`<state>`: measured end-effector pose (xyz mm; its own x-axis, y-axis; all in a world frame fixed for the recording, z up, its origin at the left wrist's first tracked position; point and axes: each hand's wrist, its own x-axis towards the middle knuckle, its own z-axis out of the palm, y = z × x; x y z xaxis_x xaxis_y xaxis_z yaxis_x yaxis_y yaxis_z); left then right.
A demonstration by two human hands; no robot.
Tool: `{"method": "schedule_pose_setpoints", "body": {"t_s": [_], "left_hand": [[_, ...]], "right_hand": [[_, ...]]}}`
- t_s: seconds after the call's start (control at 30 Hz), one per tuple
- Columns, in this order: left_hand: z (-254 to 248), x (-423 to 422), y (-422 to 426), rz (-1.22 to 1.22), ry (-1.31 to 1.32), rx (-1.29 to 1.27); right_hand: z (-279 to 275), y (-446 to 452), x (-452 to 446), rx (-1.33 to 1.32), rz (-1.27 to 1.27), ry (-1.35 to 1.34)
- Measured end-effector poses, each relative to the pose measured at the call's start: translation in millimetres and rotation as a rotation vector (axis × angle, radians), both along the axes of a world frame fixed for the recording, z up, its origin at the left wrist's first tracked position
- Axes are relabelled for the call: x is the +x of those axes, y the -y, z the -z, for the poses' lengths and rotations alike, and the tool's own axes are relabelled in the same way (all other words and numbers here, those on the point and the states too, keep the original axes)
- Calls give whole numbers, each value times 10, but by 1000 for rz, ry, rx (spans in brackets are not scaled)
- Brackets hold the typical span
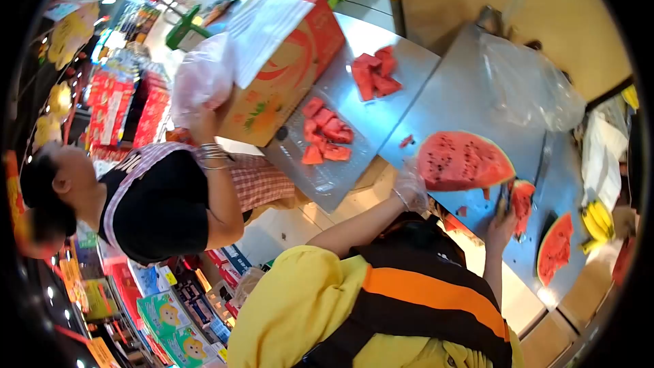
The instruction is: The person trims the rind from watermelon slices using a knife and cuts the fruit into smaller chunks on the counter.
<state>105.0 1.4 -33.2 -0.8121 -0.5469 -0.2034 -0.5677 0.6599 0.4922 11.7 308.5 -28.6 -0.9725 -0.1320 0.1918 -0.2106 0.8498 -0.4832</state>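
My left hand (411, 187), in a clear plastic glove, steadies the left end of a large cut watermelon piece (463, 161), red flesh with black seeds facing up. My right hand (502, 223) is closed at the piece's right end, around a dark, narrow, knife-like tool (504, 193), mostly hidden by my fingers. Right beside it stands a smaller watermelon slice (522, 199). A further watermelon wedge (555, 250) lies to the right on the metal table (436, 116). Small red scraps (407, 141) are scattered near the large piece.
Watermelon chunks (327, 133) sit on clear plastic, with another pile (376, 73) behind. A cardboard box (286, 71) stands at the table's left. A person (167, 197) in a checked apron stands beside it. Bananas (597, 223) and a plastic bag (528, 82) are at the right.
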Motion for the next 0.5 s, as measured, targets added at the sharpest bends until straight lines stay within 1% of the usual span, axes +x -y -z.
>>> {"method": "schedule_pose_setpoints", "body": {"t_s": [0.03, 0.1, 0.13, 0.17, 0.2, 0.23, 0.27, 0.3, 0.33, 0.37, 0.4, 0.43, 0.47, 0.5], "left_hand": [[258, 17, -35, 36, 78, -129], [517, 6, -108, 326, -386, -328], [77, 57, -64, 378, -437, -423], [583, 54, -139, 39, -63, 129], [228, 1, -169, -259, -184, 687], [-116, -51, -190, -649, -395, 1245], [-259, -85, -225, -861, -489, 1480], [-324, -114, -274, -953, -566, 1602], [-365, -139, -319, -987, -644, 1674], [-366, -157, -337, -945, -722, 1715], [-405, -167, -349, -943, -712, 1724], [-457, -150, -354, -948, -673, 1676], [-491, -134, -352, -948, -635, 1626], [-477, -131, -343, -942, -624, 1632]], "right_hand": [[-361, 243, -11, 161, -163, -248], [-132, 107, -58, 113, -201, -205], [-232, 154, -39, 85, -284, -199], [-373, 291, 6, -24, -186, -1], [-399, 361, -11, 60, -149, 157], [-486, 478, -45, 107, -141, 256], [-590, 586, -78, 125, -119, 304], [-516, 617, -114, 136, -139, 156], [-558, 673, -159, 111, -140, -49], [-619, 702, -207, 121, -129, -52], [-681, 732, -240, 168, -151, -16], [-706, 756, -254, 211, -174, 26], [-657, 771, -284, 209, -140, 135], [-546, 704, -297, 212, -129, 136]]}}
